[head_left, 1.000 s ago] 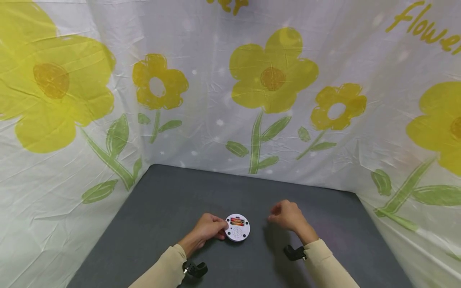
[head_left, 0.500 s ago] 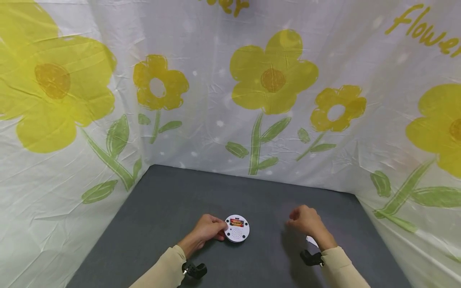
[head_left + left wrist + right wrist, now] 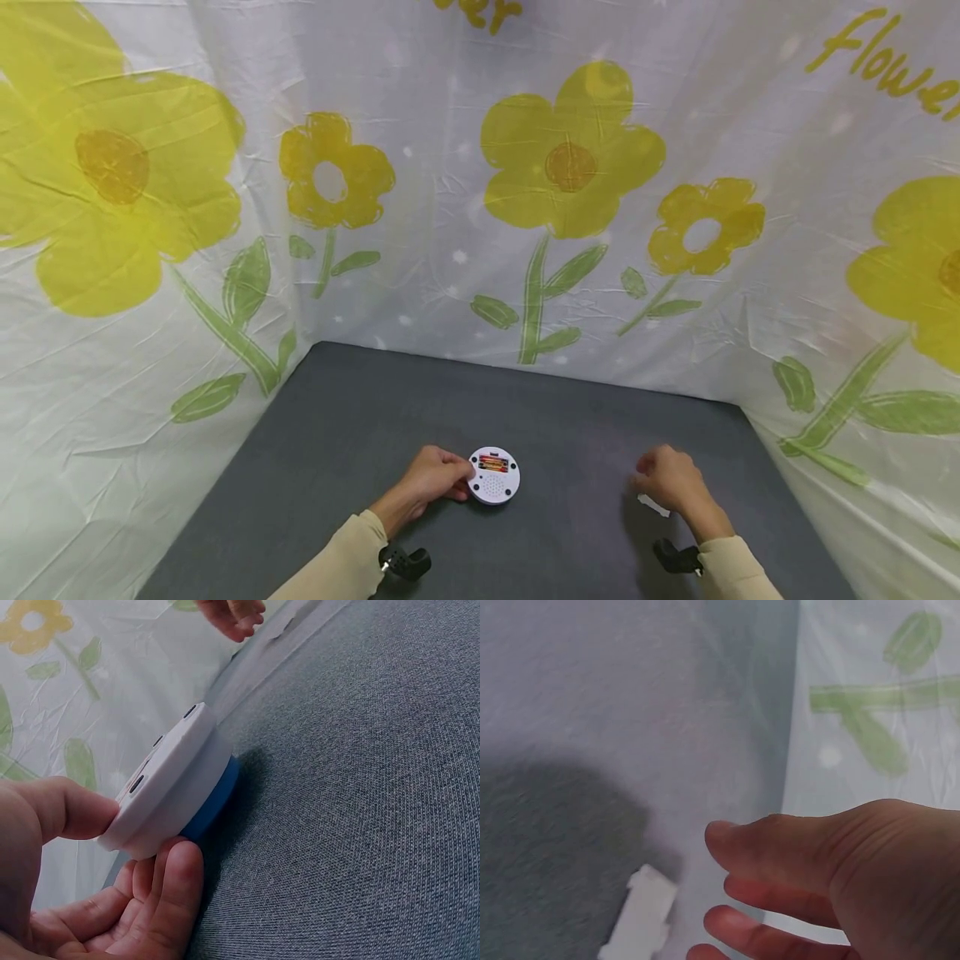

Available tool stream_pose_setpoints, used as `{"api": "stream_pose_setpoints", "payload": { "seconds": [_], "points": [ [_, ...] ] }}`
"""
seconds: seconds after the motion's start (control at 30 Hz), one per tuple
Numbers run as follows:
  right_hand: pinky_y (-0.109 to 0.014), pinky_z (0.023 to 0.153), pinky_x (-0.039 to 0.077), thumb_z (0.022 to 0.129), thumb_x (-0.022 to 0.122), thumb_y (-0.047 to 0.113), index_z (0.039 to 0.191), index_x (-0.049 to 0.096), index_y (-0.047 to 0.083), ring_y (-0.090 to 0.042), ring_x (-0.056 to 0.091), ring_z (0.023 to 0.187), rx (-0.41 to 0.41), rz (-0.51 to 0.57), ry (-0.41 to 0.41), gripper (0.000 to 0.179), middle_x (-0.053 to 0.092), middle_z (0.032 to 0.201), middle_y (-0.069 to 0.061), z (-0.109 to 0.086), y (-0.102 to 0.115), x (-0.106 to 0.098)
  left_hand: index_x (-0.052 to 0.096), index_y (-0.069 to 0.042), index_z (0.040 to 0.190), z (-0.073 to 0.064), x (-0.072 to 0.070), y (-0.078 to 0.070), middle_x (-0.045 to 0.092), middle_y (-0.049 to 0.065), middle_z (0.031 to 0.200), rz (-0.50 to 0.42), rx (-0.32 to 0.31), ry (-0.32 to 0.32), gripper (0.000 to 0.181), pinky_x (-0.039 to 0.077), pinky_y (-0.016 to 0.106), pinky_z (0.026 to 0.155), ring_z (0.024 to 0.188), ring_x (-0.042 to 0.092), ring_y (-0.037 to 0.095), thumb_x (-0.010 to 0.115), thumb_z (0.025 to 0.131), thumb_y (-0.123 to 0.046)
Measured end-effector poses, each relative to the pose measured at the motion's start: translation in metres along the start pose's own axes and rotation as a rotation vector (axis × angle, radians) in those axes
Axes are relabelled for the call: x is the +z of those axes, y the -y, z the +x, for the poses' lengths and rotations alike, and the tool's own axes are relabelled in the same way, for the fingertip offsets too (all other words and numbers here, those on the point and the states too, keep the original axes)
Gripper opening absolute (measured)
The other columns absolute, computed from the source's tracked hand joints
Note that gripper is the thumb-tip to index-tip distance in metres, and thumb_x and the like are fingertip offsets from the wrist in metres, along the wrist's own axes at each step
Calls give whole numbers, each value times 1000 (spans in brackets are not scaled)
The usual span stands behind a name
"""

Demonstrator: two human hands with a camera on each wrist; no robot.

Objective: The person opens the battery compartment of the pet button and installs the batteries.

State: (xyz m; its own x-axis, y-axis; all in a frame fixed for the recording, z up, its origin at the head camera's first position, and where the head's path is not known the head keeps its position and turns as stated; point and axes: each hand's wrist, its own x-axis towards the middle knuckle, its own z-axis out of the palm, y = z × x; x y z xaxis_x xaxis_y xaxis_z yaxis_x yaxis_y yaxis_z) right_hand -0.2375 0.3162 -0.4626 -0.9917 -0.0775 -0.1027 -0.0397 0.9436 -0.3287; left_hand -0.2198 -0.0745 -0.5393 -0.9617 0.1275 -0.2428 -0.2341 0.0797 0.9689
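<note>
My left hand point(image 3: 435, 475) pinches the left edge of a round white device point(image 3: 495, 485), thumb on top and fingers underneath. Its upturned face shows speaker holes, small dark feet and an uncovered compartment holding batteries point(image 3: 492, 464). In the left wrist view the device point(image 3: 176, 784) is tilted, its blue lower part close to the table. My right hand point(image 3: 671, 479) hovers over the table at right, fingers loosely bent, holding nothing. Just below it lies a small white battery cover point(image 3: 654, 505), partly hidden by the hand; in the right wrist view the cover point(image 3: 641, 915) shows tabs along its edges.
Both hands work over a dark grey cloth-covered table point(image 3: 420, 392). White sheeting point(image 3: 420, 275) printed with yellow flowers walls off the back and both sides.
My right hand has moved right, from near the device to above the white battery cover, which was hidden at first. The left hand and the device have stayed in place.
</note>
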Motion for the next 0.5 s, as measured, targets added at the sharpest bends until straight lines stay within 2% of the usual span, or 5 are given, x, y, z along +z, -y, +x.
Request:
{"api": "stream_pose_setpoints", "payload": {
  "seconds": [0.2, 0.5],
  "points": [
    [-55, 78, 61, 80, 87, 16, 107, 77, -2, -33, 73, 88, 39, -46, -2, 34, 78, 98, -14, -2, -17, 9, 76, 12, 106, 0, 0, 0, 75, 10, 88, 9, -14, -6, 23, 66, 26, 64, 69, 69, 12, 73, 90, -4],
    [-56, 72, 59, 77, 89, 15, 94, 78, 6, -32, 71, 82, 1, -44, -57, 22, 77, 92, -12, 5, -45, 33, 76, 13, 107, 1, 0, 0, 75, 10, 87, 0, -14, -5, 23, 66, 26, 65, 69, 69, 12, 73, 90, -4]
  ]
}}
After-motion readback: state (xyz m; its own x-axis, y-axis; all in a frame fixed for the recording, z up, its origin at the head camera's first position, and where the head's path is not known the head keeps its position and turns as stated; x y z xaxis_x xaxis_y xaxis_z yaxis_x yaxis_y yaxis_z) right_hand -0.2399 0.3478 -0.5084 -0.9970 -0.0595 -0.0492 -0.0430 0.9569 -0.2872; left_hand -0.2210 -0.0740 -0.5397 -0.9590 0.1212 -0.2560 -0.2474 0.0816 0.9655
